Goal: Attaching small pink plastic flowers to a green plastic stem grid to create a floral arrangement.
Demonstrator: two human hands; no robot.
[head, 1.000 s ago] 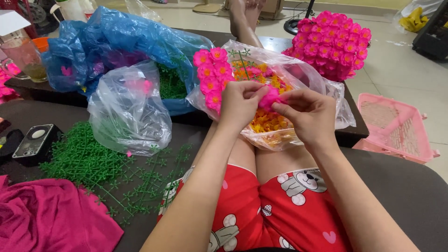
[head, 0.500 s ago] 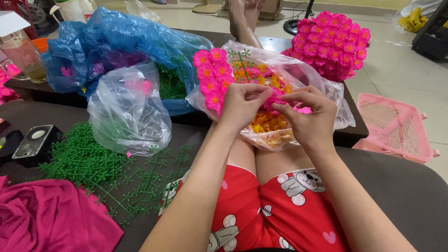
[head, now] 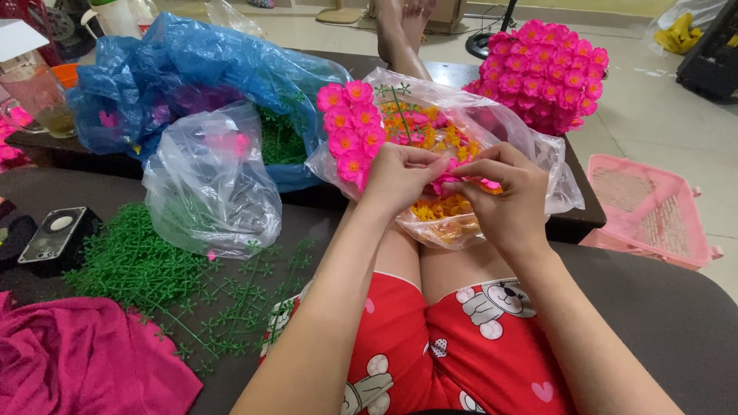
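A clear plastic bag (head: 530, 146) full of orange and pink flower parts lies open on the person's lap, and just above its middle the 2 hands meet. The left hand (head: 400, 177) comes from the left side, the right hand (head: 507, 192) from the right, and both pinch the same small pink flower piece (head: 453, 183) between their fingertips. The piece sits exactly between them, equally near to both, its long axis going across from one hand to the other.
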